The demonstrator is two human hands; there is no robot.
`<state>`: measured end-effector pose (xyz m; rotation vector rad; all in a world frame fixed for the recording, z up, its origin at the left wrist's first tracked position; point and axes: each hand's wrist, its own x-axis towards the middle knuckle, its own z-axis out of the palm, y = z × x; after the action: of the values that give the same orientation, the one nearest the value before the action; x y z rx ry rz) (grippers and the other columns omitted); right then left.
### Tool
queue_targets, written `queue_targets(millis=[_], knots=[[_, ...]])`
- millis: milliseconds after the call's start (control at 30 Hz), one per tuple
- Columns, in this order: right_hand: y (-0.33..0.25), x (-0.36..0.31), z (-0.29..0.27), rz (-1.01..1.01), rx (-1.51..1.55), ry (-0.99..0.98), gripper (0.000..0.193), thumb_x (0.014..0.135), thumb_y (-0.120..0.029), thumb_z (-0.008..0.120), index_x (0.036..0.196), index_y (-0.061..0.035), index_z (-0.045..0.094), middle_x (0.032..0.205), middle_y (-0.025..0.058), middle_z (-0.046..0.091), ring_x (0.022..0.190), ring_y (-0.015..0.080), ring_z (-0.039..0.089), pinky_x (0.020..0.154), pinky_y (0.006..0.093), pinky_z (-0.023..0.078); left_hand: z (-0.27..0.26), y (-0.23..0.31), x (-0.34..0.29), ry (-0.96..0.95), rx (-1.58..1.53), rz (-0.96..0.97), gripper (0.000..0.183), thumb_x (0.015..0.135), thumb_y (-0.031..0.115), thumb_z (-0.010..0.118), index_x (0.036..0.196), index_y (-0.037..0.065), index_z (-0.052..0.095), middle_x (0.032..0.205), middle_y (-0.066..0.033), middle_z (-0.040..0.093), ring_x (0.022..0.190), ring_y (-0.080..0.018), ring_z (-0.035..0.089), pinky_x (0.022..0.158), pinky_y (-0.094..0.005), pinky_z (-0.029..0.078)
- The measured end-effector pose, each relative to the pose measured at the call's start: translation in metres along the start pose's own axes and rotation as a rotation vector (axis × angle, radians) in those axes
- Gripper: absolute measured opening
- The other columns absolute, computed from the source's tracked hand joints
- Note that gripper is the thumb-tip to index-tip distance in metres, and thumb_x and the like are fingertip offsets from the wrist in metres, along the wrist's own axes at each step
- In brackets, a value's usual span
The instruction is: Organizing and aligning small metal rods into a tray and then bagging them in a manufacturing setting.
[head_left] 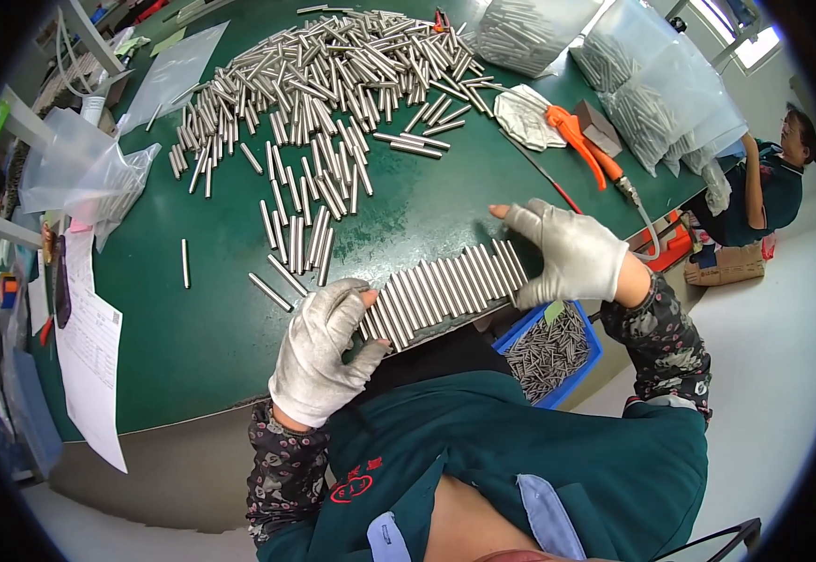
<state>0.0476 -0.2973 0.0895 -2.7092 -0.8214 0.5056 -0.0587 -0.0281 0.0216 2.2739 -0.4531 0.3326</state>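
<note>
A slanting row of slim, shiny metal rods (445, 290) lies side by side on the green table (211, 347), near its front edge. At the row's left end, my left hand (322, 356), in a white glove with bare fingertips, curls its thumb and fingers about the end rods. My right hand (572, 251), gloved alike, rests against the right end. Its fingers and thumb are spread apart, and the index finger points left beyond the rods. The glove partly hides the last rods there.
A big heap of loose rods (324, 75) covers the table's far side. Bagged rods (633, 103) stand at far right, near an orange air gun (577, 136). A blue bin (591, 361) of small metal parts sits below the front edge. Another person (764, 187) is at right.
</note>
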Motion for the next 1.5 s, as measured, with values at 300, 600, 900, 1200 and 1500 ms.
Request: queue_targets(millis=[300, 600, 900, 1200, 1500], knots=[[-0.007, 0.004, 0.008, -0.181, -0.180, -0.037, 0.073, 0.055, -0.031, 0.075, 0.125, -0.0229, 0.052, 0.105, 0.0159, 0.052, 0.092, 0.0332, 0.057, 0.077, 0.0387, 0.049, -0.002, 0.000, 0.000, 0.002, 0.001, 0.018, 0.054, 0.053, 0.003, 0.075, 0.104, 0.000, 0.056, 0.103, -0.0139, 0.055, 0.089, -0.0310, 0.056, 0.076, -0.0368, 0.048], [-0.007, 0.073, -0.017, -0.238, -0.136, 0.251, 0.041, 0.072, -0.030, 0.065, 0.105, -0.0067, 0.058, 0.090, 0.0141, 0.059, 0.085, 0.0320, 0.059, 0.072, 0.0408, 0.047, -0.002, 0.000, -0.003, 0.010, 0.011, 0.043, 0.054, 0.054, 0.005, 0.075, 0.104, 0.000, 0.055, 0.105, -0.0133, 0.054, 0.090, -0.0308, 0.056, 0.077, -0.0375, 0.048], [-0.022, 0.130, 0.000, 0.064, -0.231, 0.201, 0.026, 0.073, -0.026, 0.062, 0.091, -0.0061, 0.062, 0.087, 0.0174, 0.063, 0.085, 0.0324, 0.061, 0.075, 0.0402, 0.048, -0.002, 0.000, 0.000, 0.021, -0.029, 0.024, 0.046, 0.057, 0.003, 0.072, 0.101, -0.001, 0.057, 0.101, -0.0142, 0.057, 0.090, -0.0313, 0.058, 0.078, -0.0372, 0.047], [-0.006, 0.127, -0.005, 0.112, 0.096, 0.085, 0.021, 0.069, -0.024, 0.060, 0.082, -0.0078, 0.064, 0.081, 0.0151, 0.065, 0.081, 0.0308, 0.062, 0.073, 0.0371, 0.048, -0.003, -0.001, -0.001, 0.027, -0.032, 0.035, 0.048, 0.056, 0.002, 0.073, 0.102, -0.001, 0.056, 0.101, -0.0141, 0.056, 0.090, -0.0315, 0.057, 0.077, -0.0375, 0.047], [-0.045, 0.167, -0.002, 0.138, -0.239, 0.167, 0.021, 0.072, -0.022, 0.054, 0.083, -0.0099, 0.067, 0.083, 0.0169, 0.065, 0.080, 0.0336, 0.062, 0.072, 0.0401, 0.049, -0.004, -0.001, 0.000, 0.012, 0.003, 0.060, 0.052, 0.057, 0.005, 0.075, 0.104, 0.001, 0.055, 0.103, -0.0137, 0.054, 0.088, -0.0313, 0.057, 0.076, -0.0378, 0.048]])
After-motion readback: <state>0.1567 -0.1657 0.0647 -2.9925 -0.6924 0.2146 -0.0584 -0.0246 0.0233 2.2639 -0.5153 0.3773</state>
